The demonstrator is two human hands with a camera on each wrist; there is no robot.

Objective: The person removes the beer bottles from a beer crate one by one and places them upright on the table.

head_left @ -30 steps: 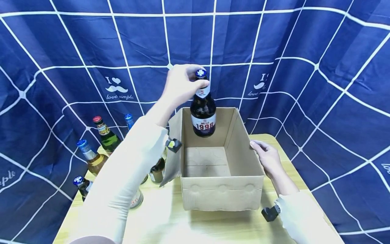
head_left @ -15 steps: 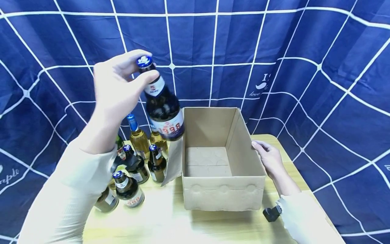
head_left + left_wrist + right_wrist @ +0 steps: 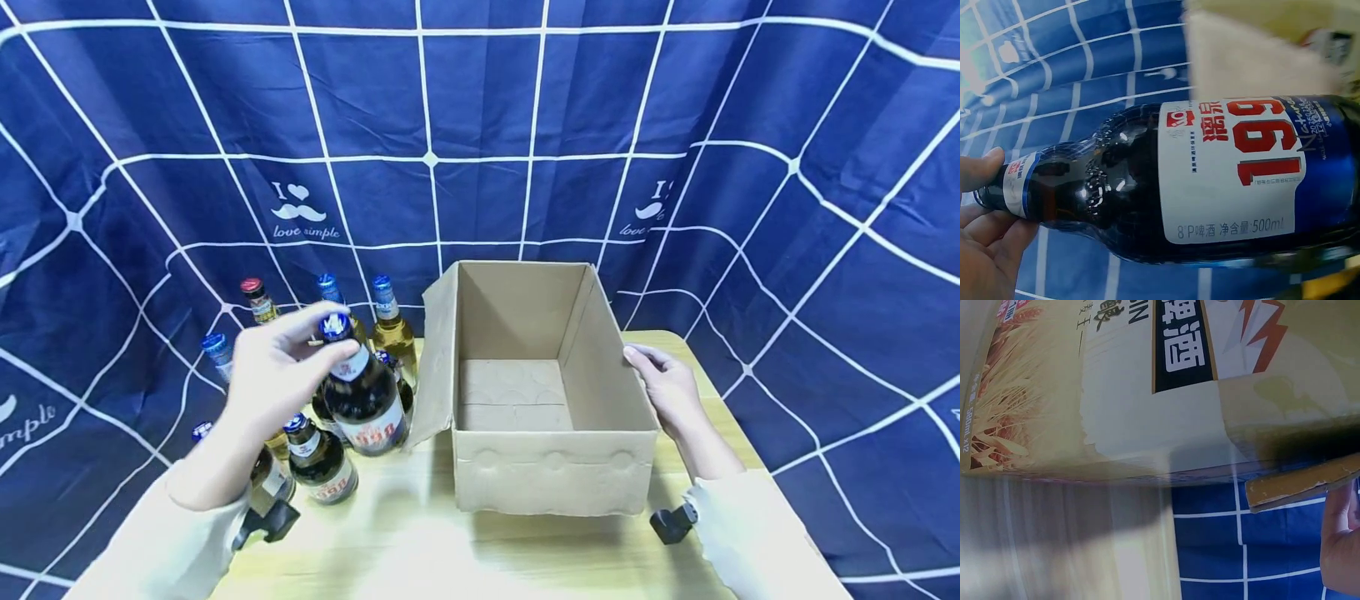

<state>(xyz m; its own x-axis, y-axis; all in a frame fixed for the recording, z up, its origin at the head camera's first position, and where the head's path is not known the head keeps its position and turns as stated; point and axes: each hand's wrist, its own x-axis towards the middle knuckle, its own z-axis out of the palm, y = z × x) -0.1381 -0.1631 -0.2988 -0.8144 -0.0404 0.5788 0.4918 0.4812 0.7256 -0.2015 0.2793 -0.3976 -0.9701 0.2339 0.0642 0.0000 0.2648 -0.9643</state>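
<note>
My left hand (image 3: 273, 367) pinches the neck of a dark beer bottle (image 3: 365, 400) with a blue cap and a white "1998" label. Slightly tilted, this bottle overlaps the standing bottles left of the cardboard box (image 3: 551, 475). The left wrist view shows thumb and fingers around its neck, with the label (image 3: 1229, 181) facing the camera. The box stands open, and its inside shows only a bare bottom. At its right side, my right hand (image 3: 667, 387) grips the wall's edge. In the right wrist view that hand (image 3: 1342, 550) is at a cardboard flap (image 3: 1300, 484).
Several beer bottles crowd the left of the wooden table (image 3: 405, 550), among them a dark one (image 3: 324, 471), a pale golden one (image 3: 395, 333) and a red-capped one (image 3: 258, 300). A flap (image 3: 435, 367) sticks out from the box's left side. A blue checked curtain (image 3: 480, 100) surrounds the table.
My left hand has carried the dark bottle from above the box leftward, then down among the other bottles. My right hand keeps its hold on the box, which stays put.
</note>
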